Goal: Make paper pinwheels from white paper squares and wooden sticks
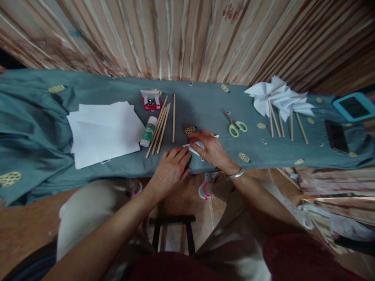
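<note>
Head view: table (pixel 205 99) under grey-green cloth, matte, w/ yellow pineapple prints, wrinkled & bunched at far L end. Behind it a pleated curtain (pixel 172 39), beige/brown w/ reddish patches. On L, a loose stack of plain white paper sheets (pixel 105 134), flat, edges misaligned. Next to it a glue stick (pixel 148 131), a smooth white-&-green cylinder lying on its side, by a fanned bunch of thin round wooden sticks (pixel 159 127); one lone stick (pixel 174 117) lies apart, just R of them. Above: small red-&-white cardboard box (pixel 151 102), lid up, dark shiny bits inside. R of ctr: scissors (pixel 233 125), metal blades, pale-green loop handles. Further R, white paper pinwheels (pixel 271 95) w/ pointed, curved vanes on wooden sticks, overlapping; then a dark phone (pixel 336 136) & a blue-framed device (pixel 354 106).

Folded paper (pixel 200 144): small, white, sharp-cornered, crisp edges, mostly covered; sits near the table's front edge, btwn & under the hands. Right hand (pixel 212 149), silver bangle at wrist, has fingers bent over it, thumb on top; can't tell if pinching. Left hand (pixel 171 168) palm-down, fingers nearly together, thumb slightly out, tips by paper's L corner; grip unclear.
</note>
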Action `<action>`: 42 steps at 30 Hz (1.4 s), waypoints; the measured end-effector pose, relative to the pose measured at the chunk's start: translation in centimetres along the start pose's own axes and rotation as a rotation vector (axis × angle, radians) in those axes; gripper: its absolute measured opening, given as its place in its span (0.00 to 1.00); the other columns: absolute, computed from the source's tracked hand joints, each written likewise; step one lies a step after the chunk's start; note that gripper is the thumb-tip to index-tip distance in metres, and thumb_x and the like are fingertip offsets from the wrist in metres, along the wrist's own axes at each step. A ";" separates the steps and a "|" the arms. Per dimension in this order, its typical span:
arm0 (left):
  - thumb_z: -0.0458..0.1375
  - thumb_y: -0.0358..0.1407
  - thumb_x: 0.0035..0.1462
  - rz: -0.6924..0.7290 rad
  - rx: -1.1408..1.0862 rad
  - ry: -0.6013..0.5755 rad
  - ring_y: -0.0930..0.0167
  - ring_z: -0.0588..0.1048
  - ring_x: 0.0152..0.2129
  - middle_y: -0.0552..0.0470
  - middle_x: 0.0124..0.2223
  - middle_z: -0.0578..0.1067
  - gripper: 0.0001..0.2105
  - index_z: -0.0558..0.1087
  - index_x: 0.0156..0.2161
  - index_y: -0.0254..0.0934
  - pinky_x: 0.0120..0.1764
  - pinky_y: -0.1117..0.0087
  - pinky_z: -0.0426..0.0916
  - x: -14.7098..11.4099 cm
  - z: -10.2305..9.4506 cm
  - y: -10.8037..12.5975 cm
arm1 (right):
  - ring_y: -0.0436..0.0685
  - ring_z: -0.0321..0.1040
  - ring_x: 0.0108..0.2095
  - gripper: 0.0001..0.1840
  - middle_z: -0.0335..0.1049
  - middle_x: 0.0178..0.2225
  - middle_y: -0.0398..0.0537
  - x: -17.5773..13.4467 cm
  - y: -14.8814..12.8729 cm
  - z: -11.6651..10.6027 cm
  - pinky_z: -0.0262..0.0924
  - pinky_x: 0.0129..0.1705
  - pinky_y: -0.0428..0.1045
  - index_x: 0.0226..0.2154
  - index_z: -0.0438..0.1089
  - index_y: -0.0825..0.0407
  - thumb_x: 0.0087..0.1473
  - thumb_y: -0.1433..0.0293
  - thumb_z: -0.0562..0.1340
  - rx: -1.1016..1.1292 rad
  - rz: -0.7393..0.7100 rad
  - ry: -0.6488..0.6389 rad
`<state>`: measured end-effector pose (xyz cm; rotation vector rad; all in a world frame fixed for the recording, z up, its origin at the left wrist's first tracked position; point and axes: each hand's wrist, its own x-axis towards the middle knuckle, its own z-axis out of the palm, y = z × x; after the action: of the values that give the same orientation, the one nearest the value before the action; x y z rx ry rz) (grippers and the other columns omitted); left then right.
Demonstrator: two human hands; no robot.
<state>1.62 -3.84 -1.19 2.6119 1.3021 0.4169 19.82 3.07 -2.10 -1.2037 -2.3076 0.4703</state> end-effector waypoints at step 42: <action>0.56 0.36 0.59 0.085 0.024 0.034 0.55 0.67 0.57 0.35 0.55 0.73 0.18 0.72 0.51 0.25 0.60 0.48 0.58 0.7 -0.1 -0.9 | 0.63 0.61 0.54 0.21 0.67 0.54 0.61 -5.7 -3.1 -1.1 0.59 0.58 0.60 0.55 0.65 0.62 0.61 0.77 0.51 -0.367 -0.134 -0.144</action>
<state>1.31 -2.75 -1.25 2.6984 1.2163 0.4638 21.23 -3.30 -1.11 -1.1979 -2.6605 0.0868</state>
